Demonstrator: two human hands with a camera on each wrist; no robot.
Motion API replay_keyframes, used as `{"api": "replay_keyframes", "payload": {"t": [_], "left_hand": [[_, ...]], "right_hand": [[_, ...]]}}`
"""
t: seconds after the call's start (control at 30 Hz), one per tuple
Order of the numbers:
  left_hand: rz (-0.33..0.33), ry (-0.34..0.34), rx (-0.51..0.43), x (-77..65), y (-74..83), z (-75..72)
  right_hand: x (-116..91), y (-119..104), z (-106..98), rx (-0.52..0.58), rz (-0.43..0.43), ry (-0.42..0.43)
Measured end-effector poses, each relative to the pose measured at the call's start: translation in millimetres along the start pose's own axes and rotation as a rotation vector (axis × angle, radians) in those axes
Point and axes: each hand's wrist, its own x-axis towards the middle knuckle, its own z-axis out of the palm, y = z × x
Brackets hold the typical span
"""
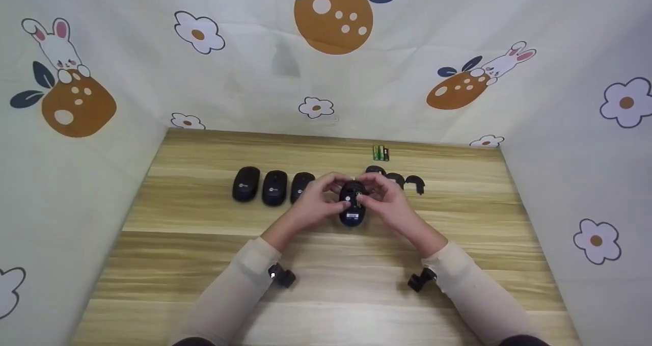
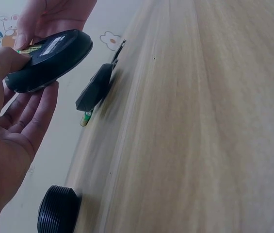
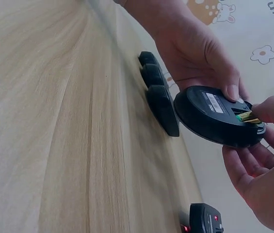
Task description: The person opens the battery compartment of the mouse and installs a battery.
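Note:
A black computer mouse (image 1: pixel 352 219) is held underside up between both hands, its battery compartment uncovered. My left hand (image 1: pixel 318 199) grips one side, thumb on top beside the compartment and fingers curled beneath. From the other side, my right hand (image 1: pixel 391 199) holds the mouse too, its thumb at a green and gold battery (image 3: pixel 246 116) in the compartment. A white label (image 2: pixel 52 45) shows on the mouse's underside. Seen from the left wrist, the mouse (image 2: pixel 61 58) is raised off the tabletop.
Three black mice stand in a row at left: one mouse (image 1: pixel 246 184), another mouse (image 1: pixel 275 188), and a third mouse (image 1: pixel 301 184) partly behind my left hand. Black pieces, including a curved battery cover (image 1: pixel 416 183), lie at right. Several batteries (image 1: pixel 381 153) lie near the wooden table's (image 1: pixel 326 264) back edge.

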Motion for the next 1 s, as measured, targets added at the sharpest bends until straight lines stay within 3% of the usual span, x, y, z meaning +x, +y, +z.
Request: {"api": "replay_keyframes", "payload": {"t": [0.3, 1.0], "left_hand": [[0.015, -0.011, 0.017, 1.3, 0.4, 0.9], [0.003, -0.016, 0.005, 0.8, -3.4, 0.4]], "right_hand": [[-0.7, -1.5, 2.0, 0.010, 0.012, 0.032], [-0.5, -2.0, 4.2, -0.009, -0.025, 0.021]]}}
